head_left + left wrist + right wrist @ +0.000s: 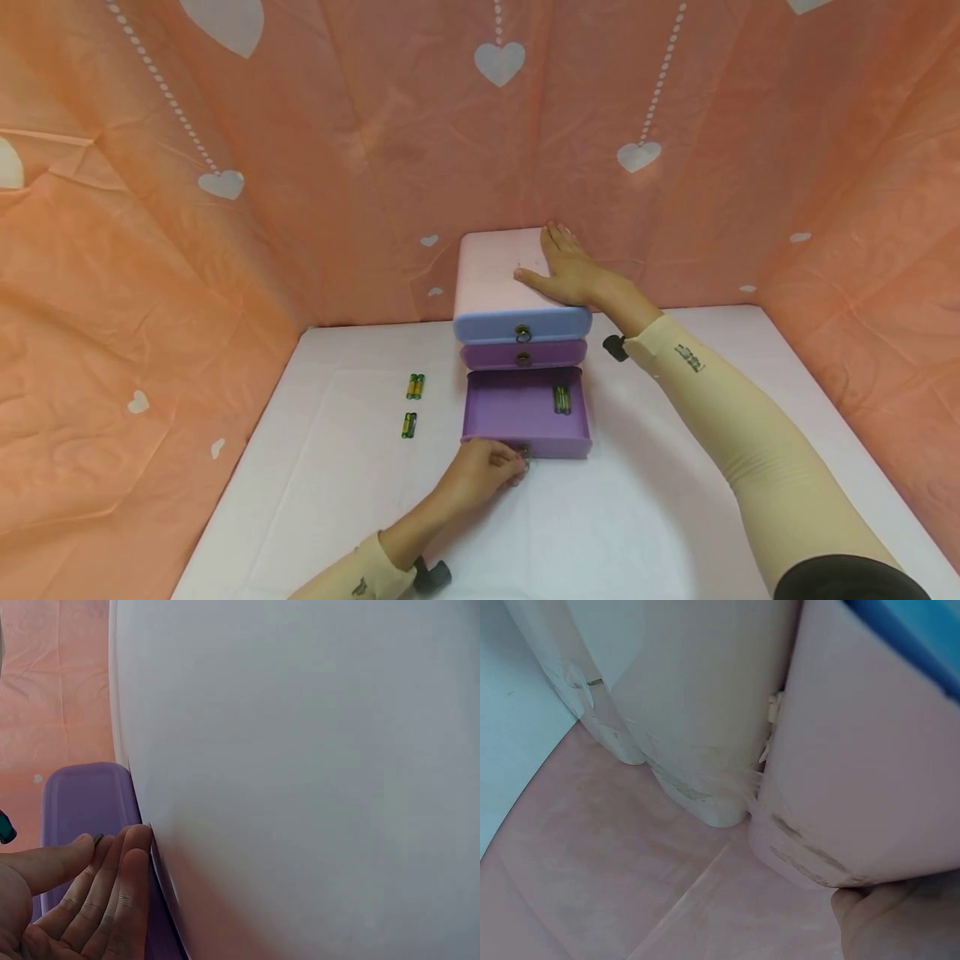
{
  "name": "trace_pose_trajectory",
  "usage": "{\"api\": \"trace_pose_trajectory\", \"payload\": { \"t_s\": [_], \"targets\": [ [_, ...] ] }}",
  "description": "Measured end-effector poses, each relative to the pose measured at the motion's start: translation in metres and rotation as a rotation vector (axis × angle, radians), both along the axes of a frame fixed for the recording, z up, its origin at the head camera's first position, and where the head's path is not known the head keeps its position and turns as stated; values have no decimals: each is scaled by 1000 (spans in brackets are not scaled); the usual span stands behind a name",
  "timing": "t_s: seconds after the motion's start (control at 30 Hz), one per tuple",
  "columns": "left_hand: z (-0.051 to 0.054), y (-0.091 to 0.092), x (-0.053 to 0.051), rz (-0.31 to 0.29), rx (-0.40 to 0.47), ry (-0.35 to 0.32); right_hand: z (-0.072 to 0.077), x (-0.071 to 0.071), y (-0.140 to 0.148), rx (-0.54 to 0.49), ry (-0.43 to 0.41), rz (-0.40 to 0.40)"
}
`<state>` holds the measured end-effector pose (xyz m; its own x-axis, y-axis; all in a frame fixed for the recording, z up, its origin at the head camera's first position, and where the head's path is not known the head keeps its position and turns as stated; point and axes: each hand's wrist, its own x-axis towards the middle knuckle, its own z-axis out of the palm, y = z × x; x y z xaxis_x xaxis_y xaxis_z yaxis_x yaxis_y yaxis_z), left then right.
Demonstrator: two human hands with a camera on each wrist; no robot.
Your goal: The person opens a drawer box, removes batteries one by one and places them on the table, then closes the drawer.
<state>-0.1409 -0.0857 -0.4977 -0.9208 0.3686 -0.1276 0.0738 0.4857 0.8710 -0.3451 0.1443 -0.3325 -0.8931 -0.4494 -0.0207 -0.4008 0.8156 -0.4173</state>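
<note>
A small drawer cabinet (495,262) with a pale pink top stands at the back of the table. Its top drawer (487,327) has a blue front, the middle drawer (487,356) a purple one. The purple bottom drawer (506,414) is pulled out, and a pair of green-and-yellow batteries (562,400) lies inside at the right. My left hand (480,473) pinches the small ring pull (98,839) on that drawer's front between thumb and fingers. With fingers spread, my right hand (566,271) rests on the cabinet's top, near its right edge.
Left of the cabinet, a pair of batteries (416,387) lies on the white table (337,467), with more batteries (408,425) nearer me. An orange cloth backdrop (390,167) with white hearts closes off the back and both sides.
</note>
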Motion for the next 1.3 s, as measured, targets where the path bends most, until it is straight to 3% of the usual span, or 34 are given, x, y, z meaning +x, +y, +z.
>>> {"api": "trace_pose_trajectory", "payload": {
  "t_s": [0.3,0.43,0.67,1.3],
  "targets": [
    [-1,0,9,8,8,7,1,1,1,3,0,-1],
    [-1,1,14,0,42,-10,1,2,1,8,3,2],
    [0,4,22,7,27,-34,-1,1,2,4,7,3],
    [-2,7,34,20,70,-48,-2,-1,1,9,12,4]
  ]
}}
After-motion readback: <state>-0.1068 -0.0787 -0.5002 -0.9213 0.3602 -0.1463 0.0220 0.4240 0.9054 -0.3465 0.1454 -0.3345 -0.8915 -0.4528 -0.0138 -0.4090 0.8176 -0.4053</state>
